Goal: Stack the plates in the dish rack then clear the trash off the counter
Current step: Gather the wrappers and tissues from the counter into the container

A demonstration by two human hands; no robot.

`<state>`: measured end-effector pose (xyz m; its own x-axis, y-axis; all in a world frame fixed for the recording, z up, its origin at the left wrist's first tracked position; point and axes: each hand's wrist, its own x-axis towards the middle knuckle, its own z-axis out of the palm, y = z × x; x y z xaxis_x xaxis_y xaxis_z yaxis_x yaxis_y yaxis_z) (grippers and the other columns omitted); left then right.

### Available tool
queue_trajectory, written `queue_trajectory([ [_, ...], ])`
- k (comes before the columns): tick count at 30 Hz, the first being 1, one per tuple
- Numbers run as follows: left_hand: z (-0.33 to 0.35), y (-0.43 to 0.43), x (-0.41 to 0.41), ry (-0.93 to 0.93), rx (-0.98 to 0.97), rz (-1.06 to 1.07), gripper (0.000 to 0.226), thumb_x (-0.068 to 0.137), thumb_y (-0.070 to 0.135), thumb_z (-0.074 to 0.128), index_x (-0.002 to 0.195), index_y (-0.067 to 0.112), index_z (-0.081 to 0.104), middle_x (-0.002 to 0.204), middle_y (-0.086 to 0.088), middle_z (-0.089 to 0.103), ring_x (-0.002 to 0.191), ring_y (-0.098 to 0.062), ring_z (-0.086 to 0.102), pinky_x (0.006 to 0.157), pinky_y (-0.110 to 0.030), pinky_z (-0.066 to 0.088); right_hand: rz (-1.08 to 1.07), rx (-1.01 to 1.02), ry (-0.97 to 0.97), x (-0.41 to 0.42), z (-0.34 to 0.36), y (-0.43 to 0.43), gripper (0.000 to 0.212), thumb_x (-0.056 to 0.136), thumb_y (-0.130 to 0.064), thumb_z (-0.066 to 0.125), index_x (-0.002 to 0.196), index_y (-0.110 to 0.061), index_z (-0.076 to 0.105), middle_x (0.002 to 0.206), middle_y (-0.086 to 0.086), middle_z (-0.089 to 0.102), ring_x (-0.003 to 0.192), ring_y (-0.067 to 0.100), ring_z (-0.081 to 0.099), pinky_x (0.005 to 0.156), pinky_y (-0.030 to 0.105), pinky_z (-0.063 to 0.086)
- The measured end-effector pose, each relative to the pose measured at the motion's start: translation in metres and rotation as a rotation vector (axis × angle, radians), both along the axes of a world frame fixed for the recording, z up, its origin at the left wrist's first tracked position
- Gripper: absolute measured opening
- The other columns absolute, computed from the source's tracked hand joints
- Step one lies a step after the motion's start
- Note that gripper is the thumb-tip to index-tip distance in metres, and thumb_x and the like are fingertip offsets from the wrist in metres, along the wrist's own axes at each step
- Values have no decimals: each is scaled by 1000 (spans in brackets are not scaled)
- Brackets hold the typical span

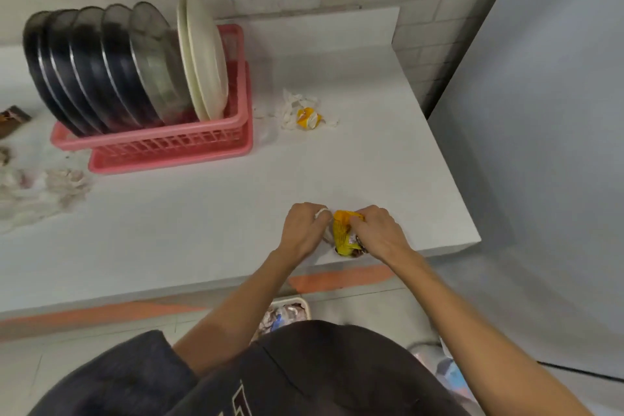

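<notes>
A: Right, nearest the person a bin (293,309) sits on the floor just below the counter's (202,219) front edge, with scraps in it. It is probably there so that trash can drop straight down.

B: Above it, both hands work at that edge. The left hand (305,228) has its fingers curled, pinching a white scrap (321,213). The right hand (378,230) pinches the yellow wrapper (341,235) by its far end.

A: Why two hands?

B: Likely to gather the bits into one bundle. The wrapper lies between the hands on the counter, its long axis running far to near, with the near end pointing at the edge and the bin.

A: And farther back?

B: A crumpled yellow-and-white wad (308,117) lies among torn white bits near the pink dish rack (169,143), apart from it. In the rack, dark plates (94,67) and white plates (206,54) stand on edge, so the stacking looks done.
</notes>
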<state>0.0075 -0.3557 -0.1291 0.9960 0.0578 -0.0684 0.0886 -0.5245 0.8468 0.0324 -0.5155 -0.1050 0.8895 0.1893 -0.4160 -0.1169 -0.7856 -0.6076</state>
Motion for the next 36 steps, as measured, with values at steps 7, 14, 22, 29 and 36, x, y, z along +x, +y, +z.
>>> queue_trajectory([
  [7, 13, 55, -106, 109, -359, -13, 42, 86, 26, 43, 50, 7, 32, 44, -16, 46, 52, -14, 41, 55, -40, 34, 105, 145, 111, -99, -6, 39, 35, 95, -29, 43, 61, -18, 41, 58, -2, 43, 55, 14, 38, 59, 33, 31],
  [14, -24, 101, -193, 219, -441, -34, 25, 85, 12, 45, 61, 10, 39, 51, 9, 47, 52, 1, 40, 54, -17, 32, 305, 29, 237, -169, -61, 60, 18, 97, -24, 43, 90, -13, 56, 85, 3, 60, 77, 18, 54, 69, 34, 41],
  [22, -188, 130, -222, 355, -384, 111, 23, 87, 18, 44, 64, 20, 50, 63, 7, 53, 62, -7, 49, 59, -21, 38, 385, 36, 116, -183, -195, 79, 13, 84, -16, 69, 95, -8, 67, 80, -10, 52, 80, 11, 49, 66, 23, 39],
  [29, -409, 129, -220, 322, -175, 217, 18, 80, 37, 44, 75, 24, 55, 67, 4, 60, 61, -7, 51, 58, -27, 42, 442, -16, -49, -182, -425, 104, 9, 83, -19, 68, 91, -17, 71, 100, 2, 52, 91, 20, 57, 77, 33, 48],
  [36, -624, 137, -198, 376, -128, 170, 12, 91, 22, 49, 81, 23, 56, 66, 4, 55, 60, -6, 50, 61, -32, 44, 672, -152, -141, -166, -623, 142, 13, 85, -19, 62, 95, -14, 66, 101, 2, 49, 101, 24, 50, 76, 33, 40],
])
